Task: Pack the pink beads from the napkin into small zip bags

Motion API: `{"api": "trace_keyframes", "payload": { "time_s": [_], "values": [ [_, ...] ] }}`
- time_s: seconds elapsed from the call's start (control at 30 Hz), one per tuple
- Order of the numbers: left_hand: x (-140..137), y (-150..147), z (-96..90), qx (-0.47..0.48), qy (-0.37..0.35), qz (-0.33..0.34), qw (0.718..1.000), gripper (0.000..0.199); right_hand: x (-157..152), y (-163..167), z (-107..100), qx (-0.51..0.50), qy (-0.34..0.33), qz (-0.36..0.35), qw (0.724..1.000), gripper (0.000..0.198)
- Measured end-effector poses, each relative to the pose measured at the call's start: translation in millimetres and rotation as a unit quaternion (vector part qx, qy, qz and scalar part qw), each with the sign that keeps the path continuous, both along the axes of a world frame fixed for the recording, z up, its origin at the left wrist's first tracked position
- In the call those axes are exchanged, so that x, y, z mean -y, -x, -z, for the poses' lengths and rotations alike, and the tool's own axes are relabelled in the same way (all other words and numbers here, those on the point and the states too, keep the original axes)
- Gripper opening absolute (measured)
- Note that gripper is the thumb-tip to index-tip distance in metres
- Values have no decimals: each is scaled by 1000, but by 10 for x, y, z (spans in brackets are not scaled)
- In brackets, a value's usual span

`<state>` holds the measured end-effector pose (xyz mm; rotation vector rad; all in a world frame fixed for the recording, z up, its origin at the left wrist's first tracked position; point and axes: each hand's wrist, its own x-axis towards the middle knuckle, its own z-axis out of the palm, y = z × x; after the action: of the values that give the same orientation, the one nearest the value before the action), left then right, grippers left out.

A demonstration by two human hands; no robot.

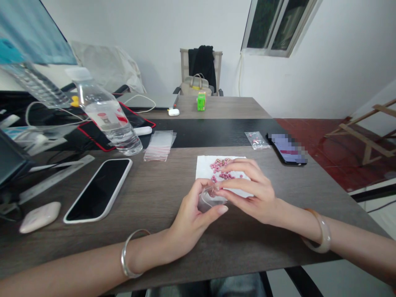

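My left hand [194, 218] is curled around a small clear plastic bag [209, 200], its thumb in front and fingers behind. A little pink shows near the bag's upper edge. My right hand [252, 183] reaches in from the right, thumb and fingertips drawn together at the bag's mouth; whether they grip its edge or a small bead is too small to tell. Beyond the bag lies a white paper sheet [202, 165], partly covered by my right hand. Loose pink beads [227, 175] are scattered on it, with a few gold-coloured pieces at the far side.
Flat zip bags [159, 145] lie left of the paper, beside a water bottle [105, 115]. A white-edged phone [99, 192] and a pale mouse [40, 217] are further left. On the right are a small filled bag [256, 140] and a dark phone [287, 149]. A green box [201, 101] stands behind.
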<state>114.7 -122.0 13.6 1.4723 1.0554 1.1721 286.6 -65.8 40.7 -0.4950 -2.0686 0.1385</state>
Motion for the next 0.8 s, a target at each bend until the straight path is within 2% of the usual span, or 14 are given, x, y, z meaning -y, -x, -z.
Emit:
{"api": "trace_keyframes", "payload": {
  "time_s": [0.17, 0.33, 0.47, 0.53, 0.67, 0.8],
  "values": [
    [-23, -15, 21, 28, 9, 19, 999, 37, -31, -40, 118, 39, 0, -41, 998, 17],
    [-25, -35, 40, 26, -17, -21, 999, 48, -196, -38, 203, 27, 61, 19, 998, 22],
    [-18, -48, 56, 38, -70, -54, 995, 56, -315, -30, 350, 98, 77, 52, 991, 17],
    [-10, -46, 74, 13, -89, -69, 994, 56, -328, -34, 411, 141, 78, 57, 985, 20],
    [10, -36, 96, -76, -81, -86, 990, 47, -308, -50, 456, 208, 92, 65, 972, 28],
    [19, -32, 72, -123, -98, -110, 981, 38, -311, -69, 459, 196, 99, 66, 973, 19]
  ]
}}
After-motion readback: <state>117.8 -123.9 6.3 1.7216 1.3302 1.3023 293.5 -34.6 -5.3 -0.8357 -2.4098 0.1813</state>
